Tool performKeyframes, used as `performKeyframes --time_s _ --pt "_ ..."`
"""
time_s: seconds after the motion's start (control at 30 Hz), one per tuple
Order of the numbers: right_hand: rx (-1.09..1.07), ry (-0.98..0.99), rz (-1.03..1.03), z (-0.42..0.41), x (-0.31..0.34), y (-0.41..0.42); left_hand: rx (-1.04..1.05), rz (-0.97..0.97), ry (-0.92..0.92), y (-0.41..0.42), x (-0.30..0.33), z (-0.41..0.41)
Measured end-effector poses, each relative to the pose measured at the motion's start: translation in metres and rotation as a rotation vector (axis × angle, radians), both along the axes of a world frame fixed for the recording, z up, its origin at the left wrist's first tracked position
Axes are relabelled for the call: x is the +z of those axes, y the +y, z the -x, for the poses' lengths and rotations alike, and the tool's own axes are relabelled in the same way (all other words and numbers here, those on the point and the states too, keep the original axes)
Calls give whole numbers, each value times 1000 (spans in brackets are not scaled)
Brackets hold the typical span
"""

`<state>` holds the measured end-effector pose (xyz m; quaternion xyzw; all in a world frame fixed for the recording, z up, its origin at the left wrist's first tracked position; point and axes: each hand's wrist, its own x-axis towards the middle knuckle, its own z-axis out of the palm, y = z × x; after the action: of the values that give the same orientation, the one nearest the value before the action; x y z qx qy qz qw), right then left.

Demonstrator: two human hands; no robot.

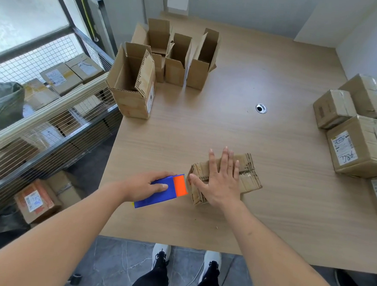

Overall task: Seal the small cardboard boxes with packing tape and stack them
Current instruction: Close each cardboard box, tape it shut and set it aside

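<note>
1. Cardboard is everywhere on the pale wooden table [265, 81]: one small box [247, 176] lies near the front edge, its flaps closed.
2. One right hand [221, 181] rests flat on top of that box, fingers straight and spread, holding nothing.
3. One left hand [149, 184] grips a blue and orange tape dispenser [164, 191], fingers curled round its body; the orange end touches the left side of the box.
4. Four open boxes [166, 61] stand upright at the far left of the table, flaps raised; the largest [131, 83] sits nearest.
5. At least five taped boxes [362, 132] cluster at the right edge, touching one another, two with white labels plainly showing.
6. A wire cage [51, 115] left of the table holds more labelled parcels; their number cannot be told.
7. Two shoes [186, 256] show on the grey floor below the table edge.
</note>
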<state>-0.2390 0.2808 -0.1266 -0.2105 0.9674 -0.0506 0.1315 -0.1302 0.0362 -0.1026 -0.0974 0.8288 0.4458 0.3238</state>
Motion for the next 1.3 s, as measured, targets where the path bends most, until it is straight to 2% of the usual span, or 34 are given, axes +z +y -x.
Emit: performKeyframes --time_s 0.17,0.4,0.63,0.8,0.9,1.0,1.1,1.17,1.3 --pt "28 -62 -33 0 7 2 -79 177 37 33 3 20" --pt "40 -53 -60 0 7 -1 -117 330 -46 37 -14 26" --pt "79 -140 -97 3 17 -17 37 261 49 25 -25 10" --pt "463 -103 130 8 19 -5 206 295 182 -4 -17 10" --pt "375 -19 208 0 15 13 268 210 267 -14 -3 16" --pt "224 138 184 -15 9 20 230 144 347 -15 11 21" --pt "246 208 253 -19 1 25 166 135 419 -9 23 25" --pt "289 191 335 -16 -2 27 131 130 455 -5 29 27" --pt "326 15 397 -3 1 33 39 100 505 -4 40 24"
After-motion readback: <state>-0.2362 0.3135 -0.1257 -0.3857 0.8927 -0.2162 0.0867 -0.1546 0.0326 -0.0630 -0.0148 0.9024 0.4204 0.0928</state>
